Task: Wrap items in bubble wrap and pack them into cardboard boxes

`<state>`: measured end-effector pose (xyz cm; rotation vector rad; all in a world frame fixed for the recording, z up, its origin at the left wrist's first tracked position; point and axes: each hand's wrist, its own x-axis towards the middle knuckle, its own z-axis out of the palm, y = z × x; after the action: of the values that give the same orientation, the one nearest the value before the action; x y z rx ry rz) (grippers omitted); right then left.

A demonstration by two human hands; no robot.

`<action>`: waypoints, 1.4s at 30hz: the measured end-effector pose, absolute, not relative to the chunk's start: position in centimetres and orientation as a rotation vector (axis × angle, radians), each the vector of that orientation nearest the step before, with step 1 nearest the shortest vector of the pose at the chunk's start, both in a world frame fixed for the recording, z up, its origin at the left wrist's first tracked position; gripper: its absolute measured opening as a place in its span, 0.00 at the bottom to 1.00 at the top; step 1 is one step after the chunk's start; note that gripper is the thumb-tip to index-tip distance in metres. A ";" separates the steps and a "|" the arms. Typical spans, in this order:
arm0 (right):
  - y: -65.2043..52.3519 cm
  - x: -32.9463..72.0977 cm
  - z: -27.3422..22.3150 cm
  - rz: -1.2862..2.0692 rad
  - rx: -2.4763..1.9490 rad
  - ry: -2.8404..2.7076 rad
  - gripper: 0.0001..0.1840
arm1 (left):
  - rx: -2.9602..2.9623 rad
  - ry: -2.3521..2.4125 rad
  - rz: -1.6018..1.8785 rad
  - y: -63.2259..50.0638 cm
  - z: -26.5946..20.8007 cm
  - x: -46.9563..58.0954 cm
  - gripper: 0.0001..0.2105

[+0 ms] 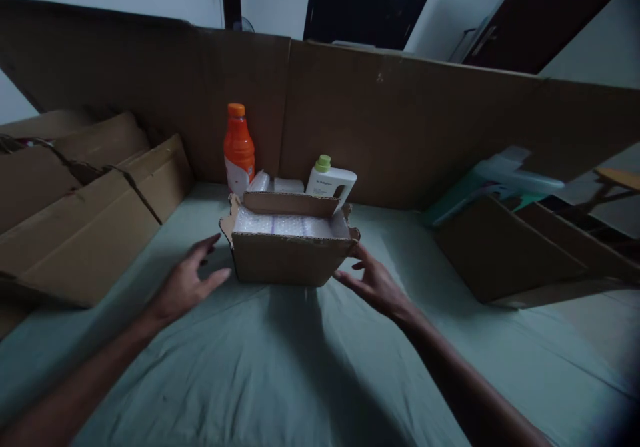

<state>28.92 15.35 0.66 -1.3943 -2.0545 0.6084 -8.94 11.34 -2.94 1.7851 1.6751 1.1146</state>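
Note:
A small cardboard box (285,260) stands upright with its top open on the pale green cloth (240,367). Bubble wrap (285,225) fills it up to near the rim; what the wrap covers is hidden. My left hand (187,280) is just left of the box, thumb and fingers apart, with a small gap to the cardboard. At the box's right front corner is my right hand (373,279), its fingers spread and its fingertips at or very near the side; whether they touch I cannot tell.
Behind the box stand an orange bottle (239,147) and a white bottle with a green cap (330,183). Larger cardboard boxes (100,227) lie at left. Another carton (510,253) at right has a translucent green plastic item (500,180) by it. A tall cardboard panel (400,120) closes off the back.

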 end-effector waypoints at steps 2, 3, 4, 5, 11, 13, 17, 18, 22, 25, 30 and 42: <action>16.1 27.0 -1.2 0.660 -1.346 -2.010 0.35 | 1.721 1.535 1.158 12.5 -4.9 -6.8 0.36; 16.3 26.3 -1.6 0.671 -1.348 -1.970 0.34 | 1.670 1.457 1.187 13.1 -5.4 -5.6 0.35; 16.3 25.8 -1.8 0.679 -1.364 -1.927 0.32 | 1.607 1.416 1.243 13.6 -5.5 -4.4 0.35; 16.0 25.7 -1.9 0.682 -1.388 -1.888 0.30 | 1.555 1.390 1.281 13.8 -5.5 -3.3 0.34; 8.6 30.1 -3.2 0.418 -1.554 -1.809 0.21 | 1.480 1.245 1.223 8.3 -4.8 0.6 0.32; 5.7 30.3 -3.8 0.370 -1.560 -1.812 0.19 | 1.446 1.224 1.175 5.3 -4.8 0.0 0.28; 2.8 26.3 -4.2 0.379 -1.404 -1.935 0.14 | 1.290 1.448 1.222 1.6 -4.7 -3.6 0.27; 2.7 25.2 -4.2 0.373 -1.357 -1.968 0.14 | 1.253 1.488 1.244 1.1 -4.6 -4.6 0.28; 2.9 22.8 -3.6 0.341 -1.260 -2.038 0.25 | 1.187 1.552 1.271 -0.1 -4.7 -6.4 0.28; 2.9 23.3 -3.4 0.347 -1.273 -2.048 0.27 | 1.195 1.593 1.253 -0.2 -4.7 -6.0 0.26; 3.1 26.7 -3.8 0.436 -1.352 -2.016 0.36 | 1.254 1.491 1.216 0.9 -5.1 -4.6 0.25; 8.9 27.9 -5.2 1.037 -0.922 -1.827 0.80 | 1.267 1.608 1.056 0.7 -8.5 -4.6 0.35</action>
<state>27.86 8.90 -5.16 -0.9221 -1.8267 1.0368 -4.57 0.73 -8.47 1.2674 1.6080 1.0563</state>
